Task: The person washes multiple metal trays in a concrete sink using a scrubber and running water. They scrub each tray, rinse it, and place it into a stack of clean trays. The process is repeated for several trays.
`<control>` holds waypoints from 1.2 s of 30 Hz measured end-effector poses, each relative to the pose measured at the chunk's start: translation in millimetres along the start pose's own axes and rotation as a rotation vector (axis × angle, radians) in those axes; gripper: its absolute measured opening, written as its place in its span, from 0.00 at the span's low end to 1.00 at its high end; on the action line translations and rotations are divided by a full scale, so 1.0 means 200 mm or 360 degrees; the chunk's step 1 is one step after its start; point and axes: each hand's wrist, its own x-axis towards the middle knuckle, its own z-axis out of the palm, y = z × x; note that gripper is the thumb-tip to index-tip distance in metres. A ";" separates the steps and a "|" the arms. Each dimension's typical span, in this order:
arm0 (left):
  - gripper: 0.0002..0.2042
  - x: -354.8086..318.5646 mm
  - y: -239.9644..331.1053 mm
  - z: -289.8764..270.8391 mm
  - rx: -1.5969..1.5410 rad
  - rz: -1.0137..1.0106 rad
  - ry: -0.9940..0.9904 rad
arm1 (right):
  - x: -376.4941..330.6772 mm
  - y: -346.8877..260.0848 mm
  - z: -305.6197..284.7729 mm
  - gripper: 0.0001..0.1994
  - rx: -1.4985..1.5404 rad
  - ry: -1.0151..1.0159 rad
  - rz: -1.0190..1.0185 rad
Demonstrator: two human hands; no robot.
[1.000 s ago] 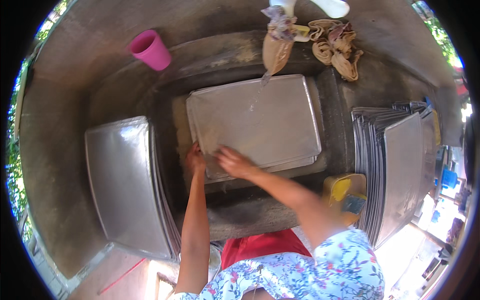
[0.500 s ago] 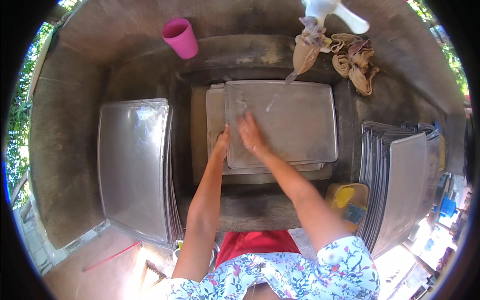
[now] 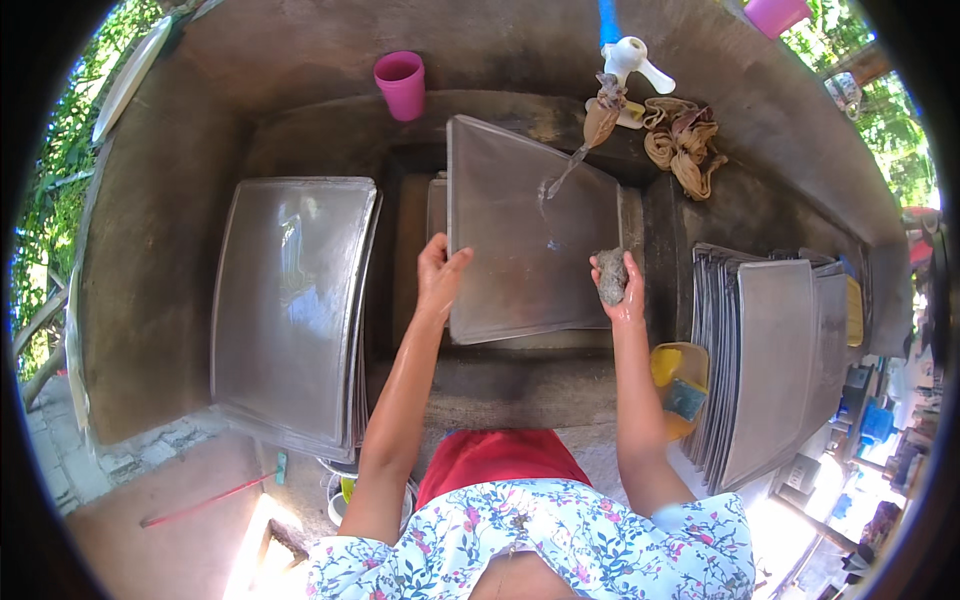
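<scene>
L hand pinching metal tray by L edge, R hand curled rnd grey lump, poss. scourer

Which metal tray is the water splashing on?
The top tray in the middle, its left edge held by the left hand. The water stream lands on it, not on the left stack or the right stack.

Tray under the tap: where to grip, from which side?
By the left rim of the tray, from the left: the tray is tilted with that edge raised, so fingers should fit behind it with the thumb over the face, as the left hand holds it. The right edge looks poorer: it sits lower, and the right hand near it holds a grey lump.
</scene>
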 end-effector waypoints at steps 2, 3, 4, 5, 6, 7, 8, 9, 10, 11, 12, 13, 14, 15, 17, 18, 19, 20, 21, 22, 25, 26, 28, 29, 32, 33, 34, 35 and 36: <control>0.07 -0.16 0.17 -0.14 -0.0035 0.0028 0.0137 | -0.03 0.02 0.05 0.12 -0.0107 -0.0177 -0.0066; 0.07 -0.25 0.24 -0.22 -0.0082 0.0032 0.0245 | -0.05 0.05 0.07 0.13 -0.0108 -0.0156 -0.0113; 0.06 -0.33 0.30 -0.34 0.0003 0.0078 0.0327 | -0.05 0.08 0.09 0.14 -0.0115 -0.0184 -0.0120; 0.06 -0.42 0.35 -0.48 0.0088 0.0122 0.0418 | -0.05 0.12 0.12 0.14 -0.0130 -0.0292 -0.0157; 0.06 -0.51 0.37 -0.59 0.0112 0.0136 0.0549 | -0.05 0.15 0.14 0.15 -0.0141 -0.0217 -0.0076; 0.07 -0.60 0.38 -0.71 0.0157 0.0222 0.0652 | -0.05 0.19 0.16 0.16 -0.0161 -0.0222 -0.0029; 0.10 -0.69 0.38 -0.83 -0.0021 0.0192 0.0720 | -0.05 0.23 0.18 0.17 -0.0208 -0.0178 -0.0043; 0.13 -0.76 0.37 -0.94 -0.0154 0.0119 0.0839 | -0.04 0.27 0.20 0.18 -0.0234 -0.0207 0.0045; 0.17 -0.84 0.34 -1.02 -0.0234 0.0289 0.0844 | -0.04 0.31 0.21 0.18 -0.0288 -0.0189 0.0072; 0.20 -0.92 0.32 -1.09 -0.0294 0.0350 0.0932 | -0.04 0.34 0.23 0.19 -0.0373 -0.0077 0.0138; 0.24 -0.98 0.30 -1.16 -0.0357 0.0429 0.0994 | -0.03 0.38 0.25 0.19 -0.0376 -0.0188 0.0131; 0.26 -1.04 0.28 -1.21 -0.0381 0.0433 0.1119 | -0.03 0.42 0.26 0.20 -0.0407 -0.0208 0.0163; 0.28 -1.08 0.26 -1.26 -0.0411 0.0452 0.1215 | -0.02 0.46 0.27 0.20 -0.0443 -0.0218 0.0215; 0.30 -1.11 0.23 -1.30 -0.0447 0.0458 0.1277 | -0.02 0.50 0.27 0.20 -0.0336 -0.0328 0.0265; 0.30 -1.17 0.15 -1.37 -0.0543 0.0497 0.1363 | 0.01 0.57 0.27 0.21 -0.0150 -0.0471 0.0312; 0.30 -1.19 0.10 -1.40 -0.0584 0.0569 0.1334 | 0.03 0.59 0.26 0.20 -0.0190 -0.0474 0.0371; 0.30 -1.21 0.05 -1.44 -0.0586 0.0521 0.1421 | 0.05 0.61 0.25 0.20 -0.0242 -0.0451 0.0347; 0.29 -1.22 0.01 -1.48 -0.0573 0.0530 0.1452 | 0.07 0.62 0.23 0.20 -0.0281 -0.0423 0.0315; 0.29 -1.23 -0.02 -1.52 -0.0545 0.0589 0.1389 | 0.10 0.63 0.20 0.20 -0.0482 -0.0360 0.0199; 0.29 -1.25 -0.03 -1.57 -0.0460 0.0456 0.1466 | 0.13 0.63 0.18 0.20 -0.0667 -0.0289 0.0073; 0.28 -1.24 0.09 -1.64 0.0578 0.0204 0.1663 | 0.21 0.61 0.06 0.22 -0.1088 -0.0046 -0.0159; 0.28 -1.21 0.16 -1.61 0.1432 0.0115 0.1824 | 0.23 0.61 0.01 0.22 -0.1202 0.0035 -0.0211; 0.27 -1.08 0.30 -1.44 0.1773 0.0153 0.1889 | 0.24 0.62 -0.10 0.23 -0.2164 0.0039 -0.0675; 0.26 -0.97 0.30 -1.28 0.1272 0.0396 0.1761 | 0.24 0.63 -0.16 0.23 -0.2584 0.0118 -0.1040; 0.23 -0.56 0.13 -0.74 0.0973 0.0617 0.0764 | 0.31 0.62 -0.35 0.22 -0.3304 -0.0628 -0.1392; 0.23 -0.40 0.00 -0.57 0.0933 0.0462 0.0567 | 0.37 0.60 -0.39 0.22 -0.3334 -0.0469 -0.1490; 0.23 -0.25 -0.14 -0.46 0.1044 0.0444 0.0451 | 0.44 0.58 -0.43 0.21 -0.3405 -0.0477 -0.1559; 0.24 -0.12 -0.28 -0.41 0.1219 0.0202 0.0457 | 0.55 0.55 -0.45 0.21 -0.3571 -0.0501 -0.1487; 0.20 -0.01 -0.41 -0.40 0.1683 0.0191 0.0475 | 0.68 0.52 -0.44 0.19 -0.3572 -0.0019 -0.1614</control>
